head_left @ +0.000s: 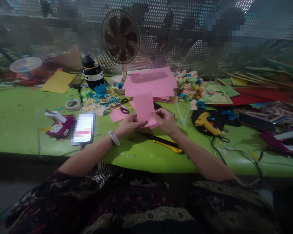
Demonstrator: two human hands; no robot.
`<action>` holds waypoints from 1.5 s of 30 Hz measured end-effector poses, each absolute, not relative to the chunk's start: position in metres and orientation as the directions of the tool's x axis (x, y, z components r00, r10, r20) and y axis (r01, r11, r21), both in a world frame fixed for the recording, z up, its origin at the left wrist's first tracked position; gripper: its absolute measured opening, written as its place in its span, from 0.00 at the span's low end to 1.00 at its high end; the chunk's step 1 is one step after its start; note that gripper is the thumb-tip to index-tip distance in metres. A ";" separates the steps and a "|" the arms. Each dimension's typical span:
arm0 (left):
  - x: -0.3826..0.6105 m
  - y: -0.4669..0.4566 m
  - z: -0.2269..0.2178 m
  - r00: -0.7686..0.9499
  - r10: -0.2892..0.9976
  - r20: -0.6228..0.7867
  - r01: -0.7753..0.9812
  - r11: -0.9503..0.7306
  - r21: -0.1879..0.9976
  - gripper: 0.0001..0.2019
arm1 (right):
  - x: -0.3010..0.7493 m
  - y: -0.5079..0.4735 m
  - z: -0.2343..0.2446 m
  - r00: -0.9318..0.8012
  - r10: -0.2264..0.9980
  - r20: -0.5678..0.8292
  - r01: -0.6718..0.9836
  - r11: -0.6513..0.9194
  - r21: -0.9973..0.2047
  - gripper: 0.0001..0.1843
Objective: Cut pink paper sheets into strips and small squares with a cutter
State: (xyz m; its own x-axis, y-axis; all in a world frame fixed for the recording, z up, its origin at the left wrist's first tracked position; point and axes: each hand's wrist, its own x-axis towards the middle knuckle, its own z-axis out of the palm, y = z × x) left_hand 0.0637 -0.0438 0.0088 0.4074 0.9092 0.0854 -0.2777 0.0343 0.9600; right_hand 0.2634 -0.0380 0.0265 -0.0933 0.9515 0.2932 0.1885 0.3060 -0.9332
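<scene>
Pinching, left hand: thumb and fingers closed on the near left edge of the pink paper.
Right hand: grasping the same paper at its right edge, thumb on top.
Pink paper: between the hands, above the near middle of the table; it looks folded or layered, with a flat upright-looking panel and edges fanning out below (how many layers, I cannot tell).
Handling: probably very light, fairly crisp and easily creased; the matt face should not be slippery. Best held by the edges, close to the fold, with a soft pinch.
Small pink piece: flat, just left of the hands, dark-handled scissors near it.
Cutter-like tool: slim, hard, yellow and black, on the near side below the right hand.
Pink sheets: broad, smooth, straight-edged, stacked beyond the hands.
Scraps: thin, ragged bits in blue, yellow and peach, to the far left.
Glue gun: yellow, likely rigid plastic, to the right on a round black base.
Table: smooth green top (flecked with tiny offcuts).
Fan: round, ribbed cage at the far side.
</scene>
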 end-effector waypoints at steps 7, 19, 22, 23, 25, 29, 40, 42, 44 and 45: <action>0.064 -0.041 0.007 0.362 0.929 0.077 -0.302 0.039 0.953 0.28 | 0.267 -0.041 0.035 -0.216 0.971 0.104 0.238 0.155 -0.959 0.28; 0.062 -0.041 0.006 0.353 0.930 0.104 -0.285 0.001 0.958 0.27 | 0.265 -0.043 0.033 -0.254 0.961 0.110 0.244 0.173 -0.954 0.30; 0.062 -0.040 0.004 0.341 0.934 0.107 -0.282 -0.007 0.959 0.29 | 0.264 -0.043 0.034 -0.249 0.961 0.118 0.261 0.183 -0.948 0.30; 0.062 -0.039 0.003 0.342 0.933 0.109 -0.281 -0.008 0.960 0.30 | 0.264 -0.043 0.034 -0.248 0.961 0.121 0.266 0.188 -0.945 0.31; 0.063 -0.039 0.003 0.346 0.931 0.114 -0.283 -0.012 0.959 0.31 | 0.264 -0.044 0.035 -0.249 0.960 0.129 0.274 0.198 -0.941 0.31; 0.063 -0.041 0.007 0.350 0.928 0.126 -0.289 -0.021 0.957 0.29 | 0.265 -0.043 0.034 -0.250 0.956 0.151 0.284 0.222 -0.933 0.30; 0.060 -0.046 0.019 0.385 0.922 0.034 -0.275 0.079 0.958 0.38 | 0.265 -0.043 0.027 -0.243 0.959 0.148 0.220 0.203 -0.954 0.33; 0.059 -0.045 0.019 0.395 0.919 -0.003 -0.257 0.114 0.960 0.35 | 0.265 -0.043 0.027 -0.249 0.958 0.141 0.210 0.195 -0.958 0.34; 0.059 -0.044 0.018 0.401 0.915 -0.029 -0.241 0.136 0.961 0.32 | 0.265 -0.042 0.026 -0.248 0.957 0.148 0.221 0.204 -0.954 0.34; 0.059 -0.044 0.017 0.402 0.915 -0.032 -0.243 0.140 0.960 0.31 | 0.265 -0.041 0.026 -0.244 0.957 0.159 0.232 0.216 -0.948 0.35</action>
